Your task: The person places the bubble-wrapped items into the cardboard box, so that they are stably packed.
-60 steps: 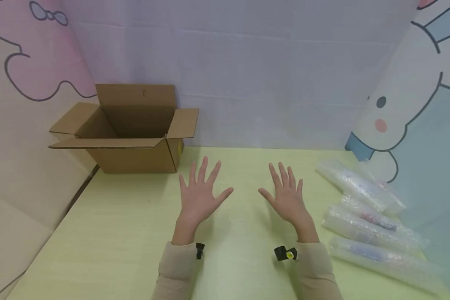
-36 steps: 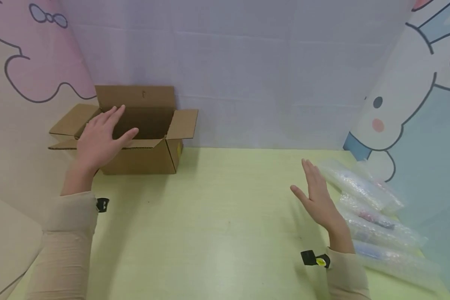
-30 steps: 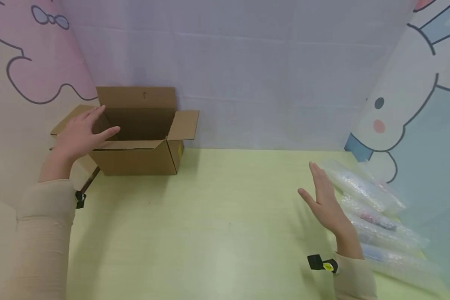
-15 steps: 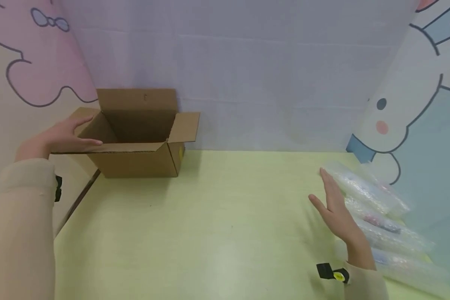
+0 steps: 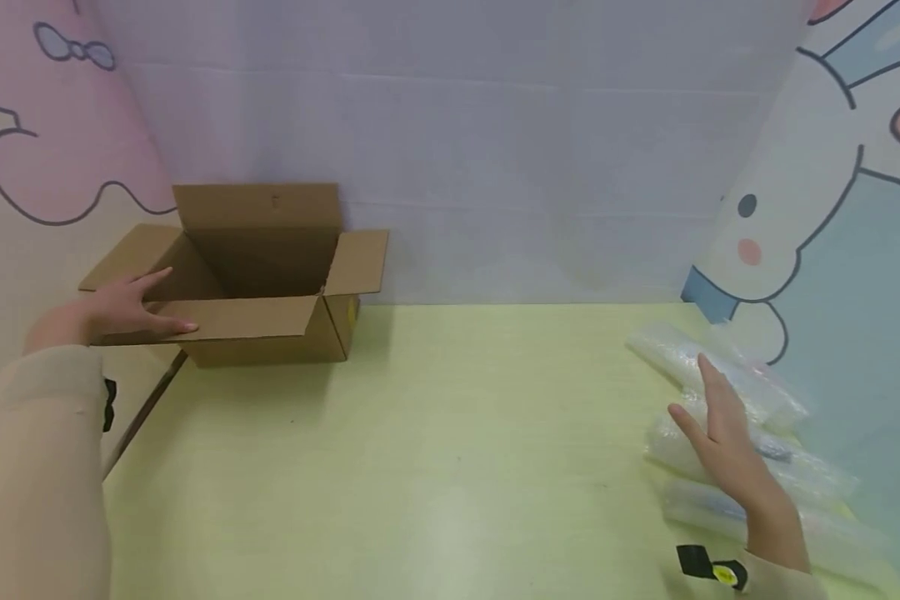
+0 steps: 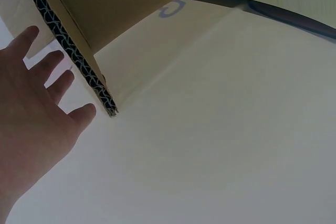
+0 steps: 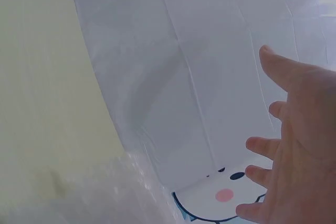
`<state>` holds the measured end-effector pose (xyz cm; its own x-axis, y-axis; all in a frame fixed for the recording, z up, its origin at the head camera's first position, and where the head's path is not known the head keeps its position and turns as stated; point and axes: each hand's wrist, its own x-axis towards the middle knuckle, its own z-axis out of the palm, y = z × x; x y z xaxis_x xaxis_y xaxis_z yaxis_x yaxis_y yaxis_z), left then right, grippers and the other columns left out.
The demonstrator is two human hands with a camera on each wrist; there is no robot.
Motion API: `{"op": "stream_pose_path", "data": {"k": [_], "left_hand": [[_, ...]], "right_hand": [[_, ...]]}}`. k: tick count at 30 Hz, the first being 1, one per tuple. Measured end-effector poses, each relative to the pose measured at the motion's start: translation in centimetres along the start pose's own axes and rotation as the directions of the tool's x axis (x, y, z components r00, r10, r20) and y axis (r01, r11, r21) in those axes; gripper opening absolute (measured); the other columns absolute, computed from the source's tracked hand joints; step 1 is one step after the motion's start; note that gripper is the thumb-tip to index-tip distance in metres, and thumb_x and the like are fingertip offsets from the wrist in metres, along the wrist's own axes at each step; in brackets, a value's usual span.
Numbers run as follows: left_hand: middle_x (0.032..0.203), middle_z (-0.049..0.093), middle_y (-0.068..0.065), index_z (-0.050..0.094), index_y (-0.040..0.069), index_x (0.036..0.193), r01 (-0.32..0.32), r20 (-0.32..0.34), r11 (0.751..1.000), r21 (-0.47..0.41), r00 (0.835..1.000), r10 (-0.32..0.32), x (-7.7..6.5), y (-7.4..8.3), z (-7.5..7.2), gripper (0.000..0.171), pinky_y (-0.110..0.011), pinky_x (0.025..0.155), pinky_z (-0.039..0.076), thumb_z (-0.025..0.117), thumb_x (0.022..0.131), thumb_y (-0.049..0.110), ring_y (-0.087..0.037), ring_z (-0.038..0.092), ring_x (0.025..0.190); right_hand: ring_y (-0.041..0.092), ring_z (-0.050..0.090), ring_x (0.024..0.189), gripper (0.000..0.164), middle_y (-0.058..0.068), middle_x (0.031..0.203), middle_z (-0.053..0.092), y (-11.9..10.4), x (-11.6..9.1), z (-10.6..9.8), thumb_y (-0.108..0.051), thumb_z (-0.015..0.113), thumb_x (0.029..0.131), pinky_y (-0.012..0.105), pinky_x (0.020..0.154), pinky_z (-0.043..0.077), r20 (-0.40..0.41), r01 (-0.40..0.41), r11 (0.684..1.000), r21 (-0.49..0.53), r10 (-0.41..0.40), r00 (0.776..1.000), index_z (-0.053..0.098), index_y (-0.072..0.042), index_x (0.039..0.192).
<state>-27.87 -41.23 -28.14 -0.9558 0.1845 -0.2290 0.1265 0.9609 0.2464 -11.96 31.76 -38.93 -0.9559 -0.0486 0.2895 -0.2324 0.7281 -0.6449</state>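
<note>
An open cardboard box (image 5: 270,354) stands at the back left of the table, its flaps folded outward. My left hand (image 5: 120,308) is at its front left corner, thumb along the front flap (image 5: 247,318) and the other fingers toward the left flap (image 5: 131,254). The left wrist view has the spread fingers of this hand (image 6: 39,114) beside a cut cardboard edge (image 6: 68,45). On the right, my right hand (image 5: 731,450), fingers extended and thumb apart, hovers over several bubble-wrapped packages (image 5: 667,350) and holds nothing. Their bubble wrap (image 7: 115,198) fills the lower left of the right wrist view.
The pale yellow table (image 5: 450,433) stretches between box and packages. A light cloth backdrop (image 5: 495,167) rises behind it, and printed side panels stand left and right. The table's left edge (image 5: 146,412) runs close to the box.
My left hand has moved from mid-table to the box's front left corner, and the front flap now tilts lower. My right hand has shifted right, over the packages.
</note>
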Motion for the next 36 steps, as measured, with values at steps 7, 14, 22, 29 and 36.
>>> {"op": "stream_pose_path", "data": {"k": [7,14,22,29,36], "left_hand": [[0.153,-0.006,-0.039,-0.016,0.005,0.153,0.003,0.006,1.0,-0.019,1.0,-0.003,-0.6,-1.6,0.6,0.11,-0.081,0.094,0.02,0.061,0.089,0.052,-0.067,0.011,0.131],[0.148,-0.012,-0.046,-0.018,0.006,0.152,0.024,-0.023,1.0,-0.014,0.999,-0.024,-0.6,-2.5,0.8,0.112,-0.083,0.093,0.016,0.061,0.088,0.053,-0.07,0.003,0.131],[0.149,-0.009,-0.045,-0.015,0.002,0.152,-0.008,-0.016,0.999,-0.048,1.0,0.007,-0.2,-2.0,0.6,0.108,-0.081,0.093,0.018,0.059,0.089,0.05,-0.069,0.005,0.131],[0.148,-0.009,-0.046,-0.011,0.004,0.153,-0.006,-0.03,1.0,-0.02,1.0,0.005,0.0,-1.2,1.2,0.11,-0.082,0.094,0.016,0.061,0.087,0.054,-0.068,0.001,0.133],[0.151,-0.015,-0.042,-0.009,0.011,0.155,0.001,-0.06,0.999,-0.037,0.998,-0.003,0.2,0.5,2.6,0.111,-0.081,0.094,0.016,0.065,0.084,0.055,-0.067,-0.002,0.134]], "right_hand": [[0.058,-0.001,0.141,0.078,0.036,0.156,0.003,3.0,-1.6,-1.7,-0.026,0.049,0.101,0.07,0.111,-0.007,0.017,-0.043,0.993,-0.112,0.045,0.999,-0.002,-0.005,0.156],[0.064,0.015,0.132,0.077,0.044,0.147,0.018,5.9,-3.2,-2.6,-0.027,0.051,0.1,0.072,0.11,0.003,0.054,-0.068,0.966,-0.25,0.084,0.995,0.005,0.004,0.153],[0.063,0.029,0.121,0.072,0.043,0.137,0.032,7.3,-4.7,-2.7,-0.029,0.056,0.098,0.074,0.101,0.017,0.072,-0.096,0.937,-0.335,0.126,0.989,0.023,0.012,0.146],[0.06,0.037,0.117,0.066,0.04,0.134,0.041,7.6,-5.3,-2.3,-0.025,0.06,0.096,0.075,0.094,0.023,0.054,-0.096,0.924,-0.371,0.124,0.991,0.03,0.006,0.146],[0.058,0.036,0.119,0.062,0.037,0.134,0.041,7.6,-5.6,-2.3,-0.026,0.058,0.097,0.082,0.097,0.009,0.038,-0.106,0.91,-0.4,0.132,0.991,0.031,-0.001,0.147]]}}
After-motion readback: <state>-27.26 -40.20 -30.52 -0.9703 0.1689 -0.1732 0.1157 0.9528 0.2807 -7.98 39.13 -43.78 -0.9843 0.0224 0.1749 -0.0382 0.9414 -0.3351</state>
